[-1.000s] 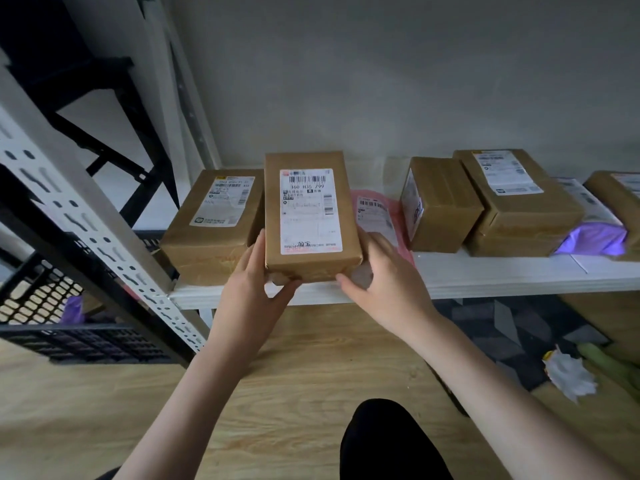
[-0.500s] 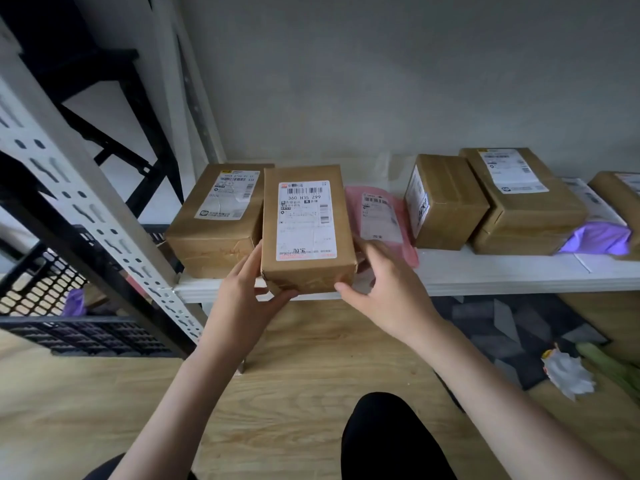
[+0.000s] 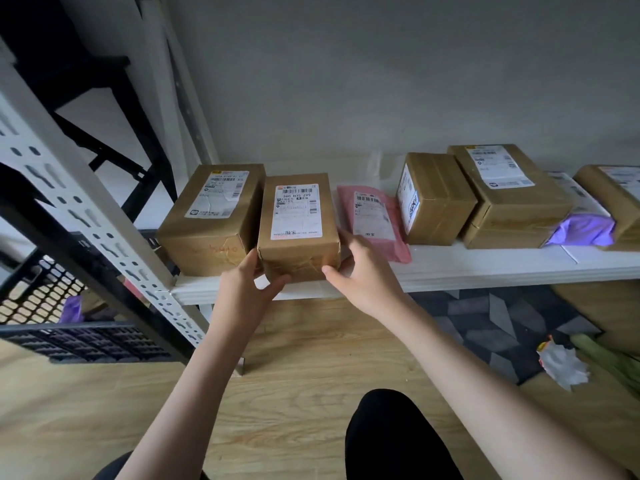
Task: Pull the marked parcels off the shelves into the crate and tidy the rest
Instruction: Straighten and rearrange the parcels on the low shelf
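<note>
Hands hold one brown box on the white shelf. The left hand grips its left front corner and the right hand grips its right front corner. Beside the box sit a bigger box and a pink bag.

Wall: plain grey, unlit, filling 12 o'clock.
Floor: pale wood planks at 6 o'clock.
Rug: grey geometric, at 4 o'clock.
Upright: white perforated post, slanting at 9 o'clock.
Light: dim, soft.
</note>
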{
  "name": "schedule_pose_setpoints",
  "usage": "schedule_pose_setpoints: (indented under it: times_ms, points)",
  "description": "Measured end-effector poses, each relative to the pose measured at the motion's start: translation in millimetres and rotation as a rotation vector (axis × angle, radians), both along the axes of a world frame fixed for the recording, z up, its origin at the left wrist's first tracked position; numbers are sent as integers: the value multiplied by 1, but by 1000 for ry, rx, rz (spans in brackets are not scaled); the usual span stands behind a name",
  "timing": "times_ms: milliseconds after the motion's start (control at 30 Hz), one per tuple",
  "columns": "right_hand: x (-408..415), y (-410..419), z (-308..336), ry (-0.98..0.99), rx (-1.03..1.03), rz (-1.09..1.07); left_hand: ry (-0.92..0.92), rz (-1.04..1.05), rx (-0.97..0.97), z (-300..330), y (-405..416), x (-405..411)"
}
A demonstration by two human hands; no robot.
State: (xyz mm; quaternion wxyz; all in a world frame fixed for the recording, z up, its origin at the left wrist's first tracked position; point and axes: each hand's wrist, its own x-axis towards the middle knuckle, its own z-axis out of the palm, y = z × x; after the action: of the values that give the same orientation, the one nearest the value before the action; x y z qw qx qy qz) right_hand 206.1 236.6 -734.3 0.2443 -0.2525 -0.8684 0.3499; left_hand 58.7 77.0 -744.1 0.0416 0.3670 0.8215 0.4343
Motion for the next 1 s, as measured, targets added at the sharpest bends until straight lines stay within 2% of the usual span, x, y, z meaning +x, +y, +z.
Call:
schedule_pose_setpoints:
  times_ms: [133, 267, 333, 500, 633, 833, 1000]
  points:
    - [10, 6, 0, -42, 34, 3, 22, 54, -4, 0, -10, 13]
    - [45, 17, -4, -85, 126, -104, -50, 238, 37, 4, -27, 40]
    - [67, 28, -6, -81, 125, -149, -38, 262, 37, 9, -25, 59]
    - [115, 59, 0, -151, 126, -191, 55, -23, -76, 26, 21, 114]
    - [122, 74, 5, -205, 135, -190, 101, -149, -214, 32, 70, 132]
    - [93, 75, -3, -298, 209, -120, 101, -118, -314, 15, 102, 120]
    - [64, 82, 7, -391, 275, -130, -26, -32, -245, 18, 113, 102]
